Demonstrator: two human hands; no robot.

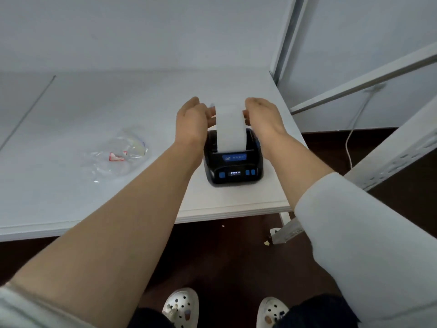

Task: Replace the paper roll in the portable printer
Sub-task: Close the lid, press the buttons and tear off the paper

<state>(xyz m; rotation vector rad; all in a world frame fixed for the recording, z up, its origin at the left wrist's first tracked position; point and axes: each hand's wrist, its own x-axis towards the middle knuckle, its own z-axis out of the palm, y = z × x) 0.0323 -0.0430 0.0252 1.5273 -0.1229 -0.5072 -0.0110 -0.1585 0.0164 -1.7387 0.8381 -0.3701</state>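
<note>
A small black portable printer [233, 165] with blue buttons and a lit display stands on the white table [71, 192], close to its front right corner. A wide white strip of paper [230, 129] rises out of the printer's slot and stretches up and away. My left hand [192, 119] pinches the strip's left edge near its top. My right hand [262, 117] pinches the right edge at the same height. The paper roll itself is hidden inside the printer.
A crumpled clear plastic wrapper [118, 155] with a red-and-white label lies on the table left of the printer. A white metal shelf frame [354, 91] stands to the right, with a white cable [348, 143] hanging beside it. The floor is dark below.
</note>
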